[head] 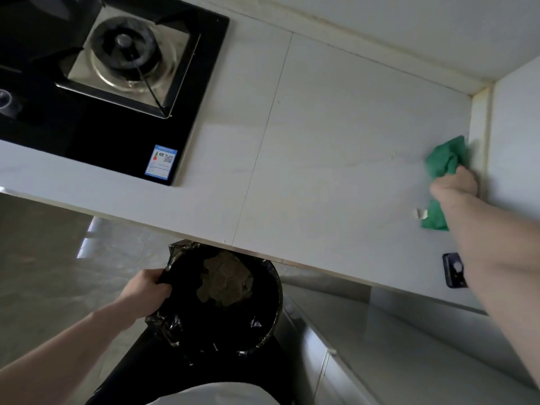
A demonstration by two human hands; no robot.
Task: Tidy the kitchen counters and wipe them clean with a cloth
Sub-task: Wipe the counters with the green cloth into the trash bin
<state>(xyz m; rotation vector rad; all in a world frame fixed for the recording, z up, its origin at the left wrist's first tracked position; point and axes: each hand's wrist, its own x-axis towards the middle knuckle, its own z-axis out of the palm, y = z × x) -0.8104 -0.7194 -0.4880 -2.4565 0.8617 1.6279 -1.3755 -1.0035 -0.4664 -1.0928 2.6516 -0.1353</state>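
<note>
At right of the frame, the right hand (455, 185) grips the green cloth (445, 159), fingers hidden; lower left, the left hand (147, 287) pinches the bin liner (175, 320).

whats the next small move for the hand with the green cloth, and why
Probably sweep the crumpled green cloth in the right hand toward the front edge of the white counter, pushing the small pale scrap beside it toward the black bag-lined bin. The left hand holds that bin's rim just below the counter edge, seemingly ready to catch debris.
</note>
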